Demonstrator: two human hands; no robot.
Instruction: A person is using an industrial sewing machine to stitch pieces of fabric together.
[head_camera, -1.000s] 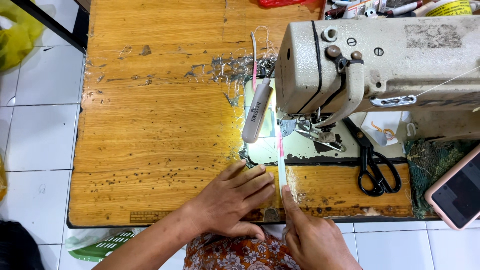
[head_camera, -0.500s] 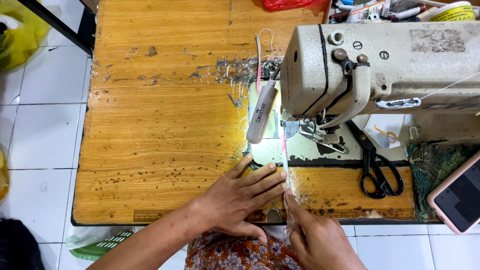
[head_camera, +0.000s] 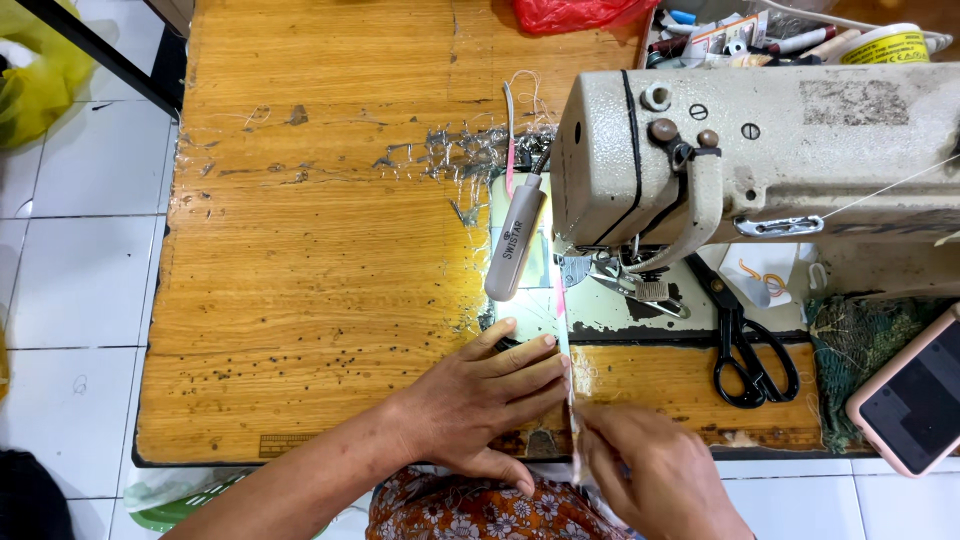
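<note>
strip of pink-and-white fabric (head_camera: 565, 340) ran from under the sewing machine (head_camera: 760, 150) toward me, across the desk (head_camera: 300, 280). my left hand (head_camera: 480, 400) lay flat on the desk just beside the strip, fingers spread, its grip apart and closed on nothing. my right hand (head_camera: 650, 470) pinched the strip's near end, grip clamped on it. black scissors (head_camera: 745, 345) lay beside the machine's base, and a phone (head_camera: 915, 400) lay past them at the far edge.
</note>
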